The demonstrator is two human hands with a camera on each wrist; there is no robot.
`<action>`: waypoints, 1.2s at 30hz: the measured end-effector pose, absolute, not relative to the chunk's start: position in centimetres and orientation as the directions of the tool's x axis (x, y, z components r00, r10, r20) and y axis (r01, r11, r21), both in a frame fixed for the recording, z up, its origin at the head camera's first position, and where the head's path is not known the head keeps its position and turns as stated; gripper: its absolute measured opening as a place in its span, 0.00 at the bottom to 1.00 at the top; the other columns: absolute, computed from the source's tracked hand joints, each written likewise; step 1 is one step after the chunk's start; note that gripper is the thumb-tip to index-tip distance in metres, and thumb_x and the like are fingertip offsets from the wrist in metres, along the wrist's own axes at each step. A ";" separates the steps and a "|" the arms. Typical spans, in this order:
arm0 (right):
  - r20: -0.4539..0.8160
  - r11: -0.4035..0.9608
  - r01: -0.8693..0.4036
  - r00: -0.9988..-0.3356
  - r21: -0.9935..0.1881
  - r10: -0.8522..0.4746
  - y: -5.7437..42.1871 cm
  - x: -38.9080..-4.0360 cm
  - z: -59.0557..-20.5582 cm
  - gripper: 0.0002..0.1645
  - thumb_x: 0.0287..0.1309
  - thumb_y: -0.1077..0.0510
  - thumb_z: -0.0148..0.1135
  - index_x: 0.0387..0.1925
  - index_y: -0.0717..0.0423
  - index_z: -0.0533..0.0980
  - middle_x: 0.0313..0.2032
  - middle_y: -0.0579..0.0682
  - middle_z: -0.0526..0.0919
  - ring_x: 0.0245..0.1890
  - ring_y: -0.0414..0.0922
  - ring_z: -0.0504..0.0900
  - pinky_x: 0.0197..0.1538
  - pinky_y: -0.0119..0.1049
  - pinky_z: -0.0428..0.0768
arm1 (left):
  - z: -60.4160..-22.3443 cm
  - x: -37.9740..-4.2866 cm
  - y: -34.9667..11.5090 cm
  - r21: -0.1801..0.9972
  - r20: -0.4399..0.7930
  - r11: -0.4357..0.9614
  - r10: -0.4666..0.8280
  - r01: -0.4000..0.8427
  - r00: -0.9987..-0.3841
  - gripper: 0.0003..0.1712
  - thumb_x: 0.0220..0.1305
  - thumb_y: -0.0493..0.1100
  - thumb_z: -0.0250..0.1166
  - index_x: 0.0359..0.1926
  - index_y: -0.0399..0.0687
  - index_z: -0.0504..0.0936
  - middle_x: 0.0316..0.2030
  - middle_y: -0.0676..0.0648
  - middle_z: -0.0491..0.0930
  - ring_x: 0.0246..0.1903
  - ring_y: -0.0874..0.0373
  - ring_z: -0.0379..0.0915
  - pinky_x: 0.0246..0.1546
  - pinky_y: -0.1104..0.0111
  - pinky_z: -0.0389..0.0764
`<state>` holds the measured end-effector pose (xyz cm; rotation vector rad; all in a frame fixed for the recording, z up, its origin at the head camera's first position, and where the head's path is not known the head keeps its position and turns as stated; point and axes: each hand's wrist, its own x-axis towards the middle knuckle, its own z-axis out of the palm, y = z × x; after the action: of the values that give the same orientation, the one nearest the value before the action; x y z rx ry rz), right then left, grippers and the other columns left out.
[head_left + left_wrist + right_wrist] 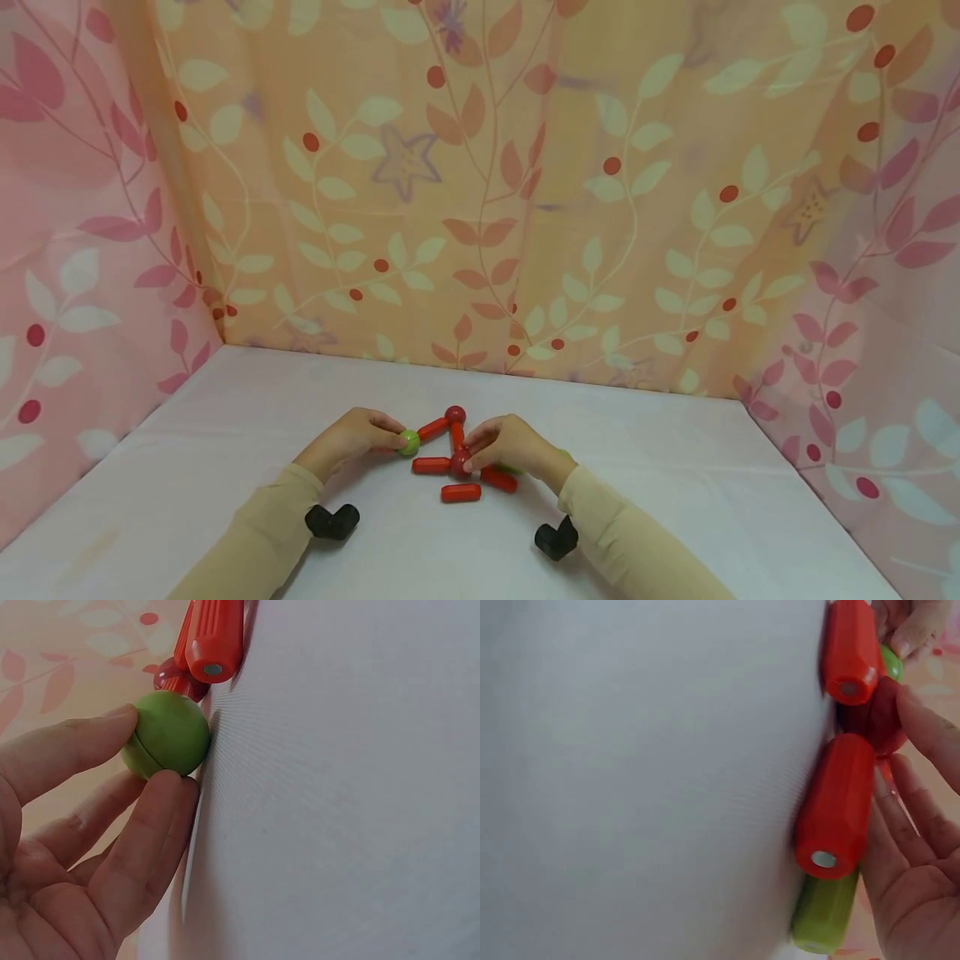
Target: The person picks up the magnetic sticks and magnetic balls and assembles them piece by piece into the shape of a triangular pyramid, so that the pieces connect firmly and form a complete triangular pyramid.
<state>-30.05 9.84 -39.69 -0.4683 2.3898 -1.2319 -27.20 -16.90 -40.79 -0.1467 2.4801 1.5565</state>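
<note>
My left hand pinches a green ball between thumb and fingertips, low over the table. A red rod runs from that ball to a far red ball. From there another red rod leads to a nearer red ball, which my right hand holds with thumb and fingers. One more red rod lies with its end at the nearer ball's left side. The rods have silvery round ends, as a red rod in the right wrist view shows.
A loose red rod lies in front of the balls, and a red rod is below my right hand. A green rod sits beside it, partly hidden. Patterned curtains stand around the white table.
</note>
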 end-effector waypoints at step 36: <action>-0.221 0.477 0.082 -0.944 -0.875 -0.243 9.5 -28.8 -40.4 0.15 0.55 0.53 0.73 0.44 0.53 0.87 0.41 0.49 0.89 0.37 0.43 0.82 0.42 0.32 0.82 | -40.7 -26.9 -16.8 0.877 -0.233 0.433 0.003 -0.209 -0.972 0.15 0.54 0.40 0.75 0.42 0.38 0.86 0.42 0.44 0.85 0.39 0.56 0.79 0.42 0.67 0.82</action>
<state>-28.76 9.47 -40.40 -0.1366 2.4130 -1.4542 -26.87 -16.78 -40.69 -0.1809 2.4848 1.5628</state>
